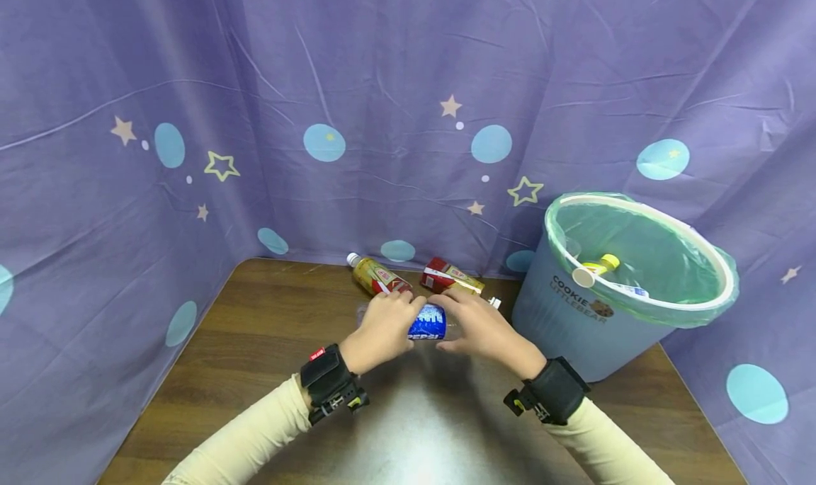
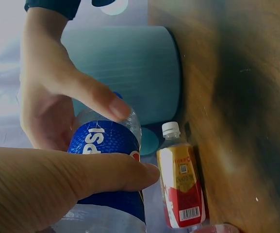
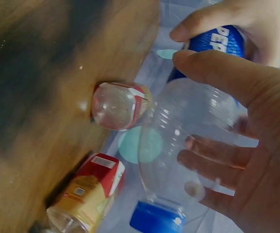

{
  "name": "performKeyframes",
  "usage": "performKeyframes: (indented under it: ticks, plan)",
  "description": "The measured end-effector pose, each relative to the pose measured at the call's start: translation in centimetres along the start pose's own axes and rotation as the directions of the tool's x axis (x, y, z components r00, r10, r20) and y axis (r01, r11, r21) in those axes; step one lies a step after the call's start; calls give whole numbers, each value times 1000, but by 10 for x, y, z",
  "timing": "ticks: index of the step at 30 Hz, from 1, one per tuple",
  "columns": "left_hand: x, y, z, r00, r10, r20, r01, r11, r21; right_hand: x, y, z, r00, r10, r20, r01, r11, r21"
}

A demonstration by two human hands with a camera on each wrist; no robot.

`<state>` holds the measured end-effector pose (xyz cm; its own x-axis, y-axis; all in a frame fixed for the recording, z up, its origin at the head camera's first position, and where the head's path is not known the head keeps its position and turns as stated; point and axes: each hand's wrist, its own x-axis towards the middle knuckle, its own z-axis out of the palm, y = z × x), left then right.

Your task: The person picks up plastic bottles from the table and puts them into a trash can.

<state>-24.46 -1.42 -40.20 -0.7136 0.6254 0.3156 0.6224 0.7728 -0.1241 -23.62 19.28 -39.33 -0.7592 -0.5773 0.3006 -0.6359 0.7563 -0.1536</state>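
I've got both hands on Pepsi bottle [image 1: 428,322], held sideways just above worktop [image 1: 255,343]. Left hand [image 1: 381,331] fingers wrapped round label end, right hand [image 1: 479,329] fingers round cap end. Two bottles [image 1: 376,276] lying behind, bin [image 1: 593,315] to right.

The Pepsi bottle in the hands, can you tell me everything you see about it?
The Pepsi bottle is clear plastic and looks empty, with a blue label in white letters and a blue cap. It lies sideways above the wooden table, near the back wall. The left hand grips the labelled part, and the right hand grips the bare ribbed part near the cap. Two other bottles lie behind it, and a lined trash bin stands to its right.
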Motion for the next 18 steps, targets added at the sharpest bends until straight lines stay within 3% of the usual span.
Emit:
performKeyframes:
  ticks: [10, 18]
  plan:
    - [0, 10, -2, 1000, 15, 24, -15, 1000, 6, 0, -2, 12, 985, 153, 85, -147, 987, -66]
    - [-4, 6, 5, 1000, -7, 30, 7, 1000, -21, 0, -1, 12, 979, 158, 130, -148, 985, -88]
